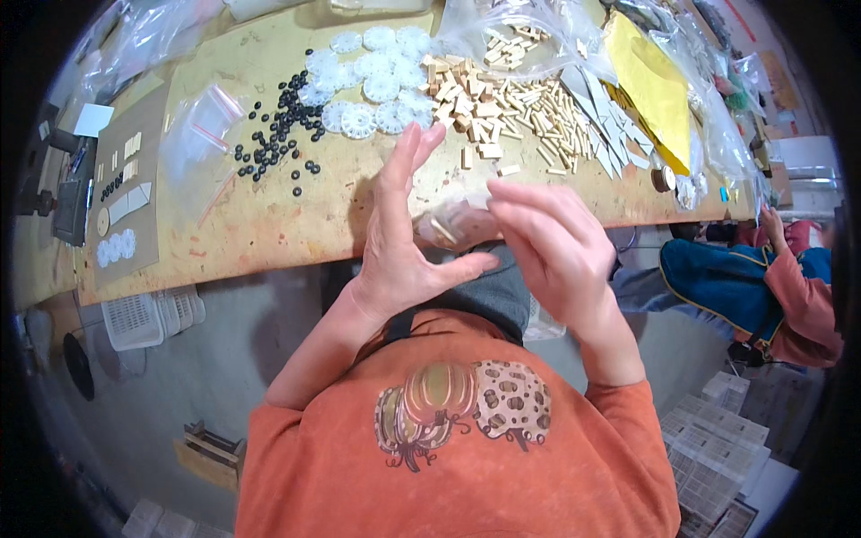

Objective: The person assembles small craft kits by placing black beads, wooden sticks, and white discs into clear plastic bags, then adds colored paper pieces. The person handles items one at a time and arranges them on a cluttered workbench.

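A small clear plastic bag [459,224] with a few pale wooden pieces in it hangs at the table's front edge, between my hands. My right hand [556,247] is closed at the bag's right side, its fingers bent together; its exact hold is partly hidden. To the left of the bag, my left hand [395,238] is open, fingers stretched upward and thumb reaching out below the bag. Beyond my hands lie piles of black rings [273,134], translucent toothed discs [381,87], small wooden blocks [475,103] and short wooden sticks [547,112].
At the far left, a brown board [134,193] carries sets of parts. Near it lie flat zip bags [202,125]. Grey pointed pieces [610,121] and a yellow sheet [647,90] are to the right. Another person's sleeve [803,291] shows at the far right; a white basket [134,318] stands below the table.
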A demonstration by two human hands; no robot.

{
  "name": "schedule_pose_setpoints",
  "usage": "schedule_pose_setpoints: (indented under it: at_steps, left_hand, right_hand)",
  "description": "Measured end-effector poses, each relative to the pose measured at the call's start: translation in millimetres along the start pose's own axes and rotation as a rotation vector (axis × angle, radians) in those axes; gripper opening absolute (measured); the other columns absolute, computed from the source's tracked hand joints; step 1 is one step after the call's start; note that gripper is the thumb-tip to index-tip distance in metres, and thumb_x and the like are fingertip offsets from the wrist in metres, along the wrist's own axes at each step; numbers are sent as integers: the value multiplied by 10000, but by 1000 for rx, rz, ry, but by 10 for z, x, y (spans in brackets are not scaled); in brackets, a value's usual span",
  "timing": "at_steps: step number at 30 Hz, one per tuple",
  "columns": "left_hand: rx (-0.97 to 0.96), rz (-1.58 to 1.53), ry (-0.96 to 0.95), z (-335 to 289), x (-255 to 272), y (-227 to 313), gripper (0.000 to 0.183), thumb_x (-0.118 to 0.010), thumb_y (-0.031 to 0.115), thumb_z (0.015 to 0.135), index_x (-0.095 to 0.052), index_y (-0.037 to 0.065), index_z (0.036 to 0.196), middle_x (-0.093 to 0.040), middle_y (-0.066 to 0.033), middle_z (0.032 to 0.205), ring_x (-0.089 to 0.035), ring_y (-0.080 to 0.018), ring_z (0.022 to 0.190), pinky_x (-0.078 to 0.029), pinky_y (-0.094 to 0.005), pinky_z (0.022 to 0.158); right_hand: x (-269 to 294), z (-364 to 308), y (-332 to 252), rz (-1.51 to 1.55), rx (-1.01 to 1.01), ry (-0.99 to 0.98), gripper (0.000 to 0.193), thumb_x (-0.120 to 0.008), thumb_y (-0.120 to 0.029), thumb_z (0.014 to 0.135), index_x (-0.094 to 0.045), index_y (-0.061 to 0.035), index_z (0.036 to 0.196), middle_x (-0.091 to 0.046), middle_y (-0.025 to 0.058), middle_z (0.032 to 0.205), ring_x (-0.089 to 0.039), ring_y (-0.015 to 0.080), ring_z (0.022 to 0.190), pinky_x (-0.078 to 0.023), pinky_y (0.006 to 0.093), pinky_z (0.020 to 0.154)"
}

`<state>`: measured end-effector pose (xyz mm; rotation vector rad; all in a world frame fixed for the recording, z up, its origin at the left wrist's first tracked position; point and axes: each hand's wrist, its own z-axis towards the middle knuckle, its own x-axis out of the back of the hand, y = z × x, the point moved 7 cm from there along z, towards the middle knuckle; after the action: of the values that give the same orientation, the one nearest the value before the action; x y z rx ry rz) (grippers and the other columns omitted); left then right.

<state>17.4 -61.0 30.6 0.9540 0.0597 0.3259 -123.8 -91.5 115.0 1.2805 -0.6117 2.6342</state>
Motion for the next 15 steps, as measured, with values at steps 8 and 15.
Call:
schedule_pose_setpoints:
  at_steps: [8,15]
  left_hand:
    - [89,-58,-50,17,-19,-60,1241,-955,160,617,-192,16,1585,-418,-223,1538,-406,-319,1452,-346,-431,1182]
    - [115,10,-62,-49,-42,-115,1243,-945,150,610,-178,19,1580,-423,-211,1538,-433,-321,1430,-360,-433,1164]
  right_hand:
    - [-5,64,63,8,2,7,205,-772,5,764,-705,-2,957,-732,123,1066,-705,289,876,-553,377,751]
    - [35,28,20,44,-67,161,213,-781,9,746,-707,-18,943,-739,104,1044,-704,288,857,-549,365,742]
